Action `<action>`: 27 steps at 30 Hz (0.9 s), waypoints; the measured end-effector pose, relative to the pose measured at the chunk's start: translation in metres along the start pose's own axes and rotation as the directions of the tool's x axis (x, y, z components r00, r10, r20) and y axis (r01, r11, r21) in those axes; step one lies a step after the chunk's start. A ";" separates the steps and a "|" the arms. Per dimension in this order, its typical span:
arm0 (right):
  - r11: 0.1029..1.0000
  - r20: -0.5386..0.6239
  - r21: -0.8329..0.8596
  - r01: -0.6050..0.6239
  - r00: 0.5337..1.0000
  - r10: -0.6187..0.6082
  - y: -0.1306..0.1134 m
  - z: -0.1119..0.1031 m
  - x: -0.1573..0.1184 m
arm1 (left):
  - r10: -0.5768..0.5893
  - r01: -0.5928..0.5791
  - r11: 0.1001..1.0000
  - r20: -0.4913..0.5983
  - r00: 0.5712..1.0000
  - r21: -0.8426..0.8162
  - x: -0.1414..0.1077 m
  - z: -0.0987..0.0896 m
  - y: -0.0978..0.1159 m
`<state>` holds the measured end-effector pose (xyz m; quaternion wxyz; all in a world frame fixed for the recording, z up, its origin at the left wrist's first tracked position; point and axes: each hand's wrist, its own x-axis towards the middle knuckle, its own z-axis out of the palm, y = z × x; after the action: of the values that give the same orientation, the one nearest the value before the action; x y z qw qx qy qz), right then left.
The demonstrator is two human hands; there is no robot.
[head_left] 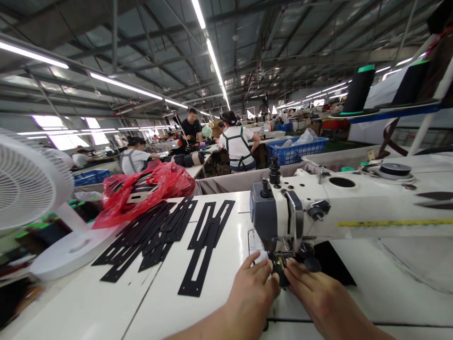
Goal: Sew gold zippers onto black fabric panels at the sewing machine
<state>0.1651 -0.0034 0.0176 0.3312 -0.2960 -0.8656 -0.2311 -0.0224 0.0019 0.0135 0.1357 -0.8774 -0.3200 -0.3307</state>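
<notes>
A white sewing machine (368, 200) stands on the white table (219, 278). Just left of its presser foot, my left hand (255, 285) is bent with its fingertips pressed down on a small dark piece (282, 277). My right hand (313, 288) lies on the other side of the needle, fingers together, its fingertips at the same dark piece. How much of that piece lies under the fingers is hidden. Behind my right hand is a flat black sheet (332, 262). Black slotted strips (193, 278) lie left of my hands, with a pile of similar strips (152, 236) farther left.
A red plastic bag (141, 191) sits behind the pile, beside a white fan (67, 245). Thread spools (358, 92) stand at the upper right. Beyond the table are a blue basket (299, 150) and several people, one in a white shirt (236, 146).
</notes>
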 end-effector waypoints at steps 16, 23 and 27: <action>0.999 -0.041 0.029 -0.017 0.999 0.018 0.006 -0.003 0.016 | -0.092 0.096 0.994 0.078 0.993 -0.056 0.002 0.007 -0.008; 0.996 0.049 0.070 -0.051 0.998 0.047 0.009 0.001 0.008 | -0.101 0.108 0.992 0.104 0.989 -0.060 0.002 0.009 -0.009; 0.991 0.074 0.109 -0.077 0.995 0.069 0.009 -0.001 0.009 | -0.098 0.105 0.993 0.109 0.989 -0.060 0.003 0.008 -0.009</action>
<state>0.1661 0.0056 0.0262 0.3248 -0.3163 -0.8769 -0.1596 -0.0226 0.0142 0.0095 0.0727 -0.8802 -0.3598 -0.3007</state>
